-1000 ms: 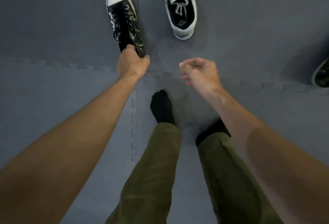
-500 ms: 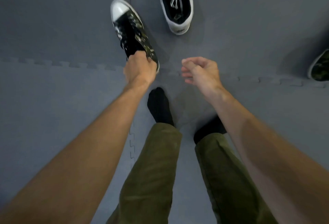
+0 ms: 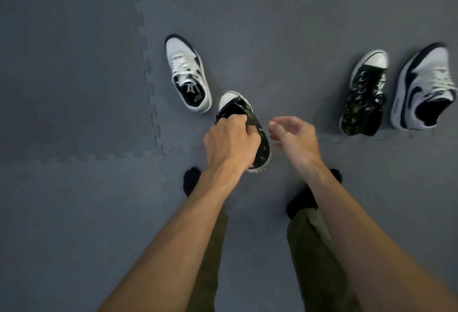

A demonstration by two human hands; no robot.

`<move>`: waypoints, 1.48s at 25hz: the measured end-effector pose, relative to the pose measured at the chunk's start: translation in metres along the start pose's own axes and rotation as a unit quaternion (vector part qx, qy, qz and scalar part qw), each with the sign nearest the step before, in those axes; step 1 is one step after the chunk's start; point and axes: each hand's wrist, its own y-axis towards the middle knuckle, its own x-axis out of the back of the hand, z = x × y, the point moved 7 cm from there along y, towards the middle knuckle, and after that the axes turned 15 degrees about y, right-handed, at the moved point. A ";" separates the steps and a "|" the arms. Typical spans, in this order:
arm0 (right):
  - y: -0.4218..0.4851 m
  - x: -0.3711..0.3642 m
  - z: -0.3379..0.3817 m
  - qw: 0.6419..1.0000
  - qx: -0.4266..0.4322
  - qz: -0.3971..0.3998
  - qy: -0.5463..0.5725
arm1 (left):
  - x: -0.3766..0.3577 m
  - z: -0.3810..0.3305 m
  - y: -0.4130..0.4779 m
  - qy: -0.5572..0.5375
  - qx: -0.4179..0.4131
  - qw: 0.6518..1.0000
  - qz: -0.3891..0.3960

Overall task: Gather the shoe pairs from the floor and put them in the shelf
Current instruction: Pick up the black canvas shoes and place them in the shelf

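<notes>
A grey foam-tiled floor (image 3: 74, 88) fills the view, its puzzle-edged seams crossing near the middle. No shelf is seen.

Four shoes are in view. At the far right a white trainer (image 3: 425, 88) lies on the floor, with a camouflage sneaker (image 3: 364, 93) just beside it on its left. A second white trainer (image 3: 187, 74) lies left of centre, well apart from its mate. The second camouflage sneaker (image 3: 244, 123) is held near the middle, just beside that trainer, and appears to be lifted clear of the floor.

The left hand (image 3: 230, 143) is closed on this held sneaker, the grip pinching the collar and laces from above. The right hand (image 3: 295, 138) is empty, its grip half spread and blurred, close to the sneaker's side but not touching it.

The step in hand is judged to be pairing the camouflage shoes. It would be done well if the held sneaker were kept toe-forward and firmly pinched, and the matching sneaker at the right were taken by its collar with the free right hand, so that one pair is carried together.
</notes>
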 end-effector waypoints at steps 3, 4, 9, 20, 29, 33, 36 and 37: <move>0.024 0.074 0.014 0.998 0.024 -0.031 -0.041 | -0.011 -0.088 0.025 0.029 -0.059 0.998 -0.018; 0.035 0.096 0.018 0.997 0.034 -0.041 -0.055 | -0.020 -0.113 0.036 0.038 -0.073 0.996 -0.019; 0.100 0.187 0.017 0.986 0.048 -0.129 -0.093 | -0.085 -0.208 0.087 0.061 -0.132 0.989 -0.033; 0.193 0.225 -0.066 0.978 -0.044 -0.069 -0.191 | -0.199 -0.236 0.101 -0.006 -0.094 0.995 0.012; 0.198 0.170 -0.066 0.990 -0.015 -0.025 -0.138 | -0.244 -0.209 0.140 -0.254 0.045 0.945 0.199; 0.205 0.160 -0.075 0.929 -0.036 -0.032 -0.366 | -0.248 -0.188 0.145 -0.284 0.073 0.939 0.177; 0.185 0.149 -0.081 0.922 -0.016 -0.041 -0.384 | -0.254 -0.180 0.126 -0.324 0.091 0.917 0.214; 0.174 0.148 -0.081 0.926 -0.012 -0.051 -0.374 | -0.252 -0.176 0.115 -0.313 0.086 0.920 0.219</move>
